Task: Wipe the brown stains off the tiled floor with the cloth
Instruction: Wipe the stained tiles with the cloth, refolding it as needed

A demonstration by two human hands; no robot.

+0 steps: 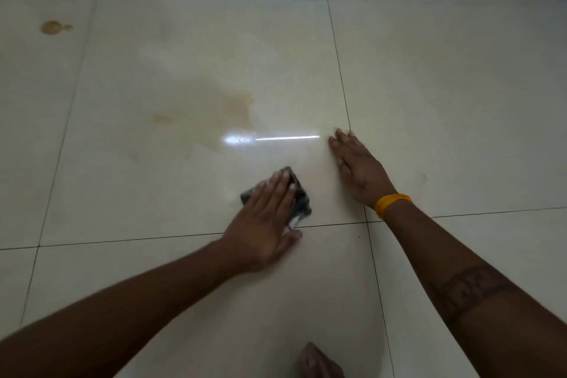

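Left hand [267, 218], fingers flat, presses dark cloth [299, 199] at lower centre; smeared brown stain [221, 107] lies up-left of it, nearer than spread right hand [357, 167].

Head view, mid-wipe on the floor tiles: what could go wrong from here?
1. The small dark crumpled cloth lies mostly under the flat left hand; it may smear the large pale-brown stain rather than lift it.
2. The small round brown stain sits far left on another tile, easy to miss.
3. The right hand rests flat on the glossy cream tiled floor; it could slip if wet.
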